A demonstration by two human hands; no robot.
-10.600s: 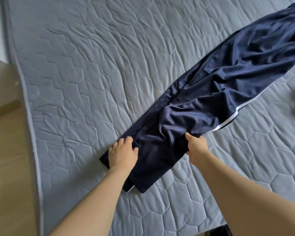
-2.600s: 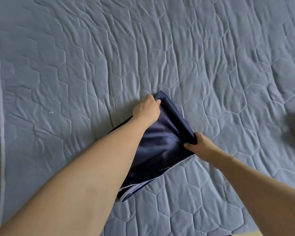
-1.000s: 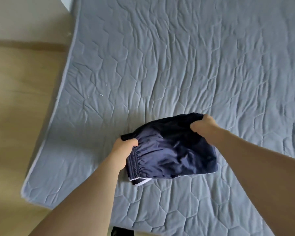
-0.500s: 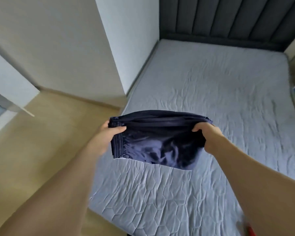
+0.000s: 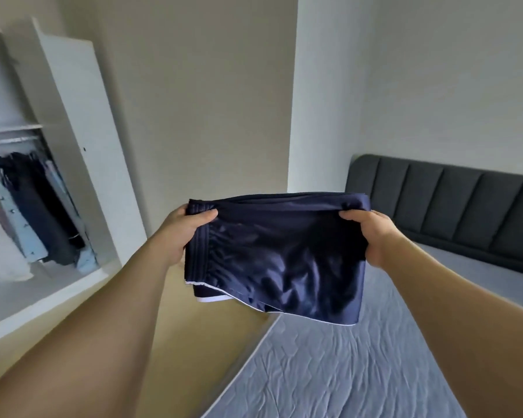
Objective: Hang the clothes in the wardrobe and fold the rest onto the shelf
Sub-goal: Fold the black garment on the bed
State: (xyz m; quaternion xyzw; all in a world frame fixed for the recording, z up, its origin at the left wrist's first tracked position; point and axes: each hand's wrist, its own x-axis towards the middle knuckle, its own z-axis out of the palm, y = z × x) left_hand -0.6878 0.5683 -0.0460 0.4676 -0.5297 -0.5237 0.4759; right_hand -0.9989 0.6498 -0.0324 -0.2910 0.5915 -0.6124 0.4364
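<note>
Above bed (image 5: 329,372), both hands (image 5: 178,233) (image 5: 372,236) hold folded navy trousers (image 5: 278,260)

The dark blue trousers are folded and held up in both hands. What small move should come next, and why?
Probably carry the folded trousers left toward the open wardrobe and look for a shelf there. The left hand and right hand each grip a top corner, so the bundle hangs clear of the bed. The wardrobe's hanging clothes fill the rail; a shelf board shows above them.
</note>
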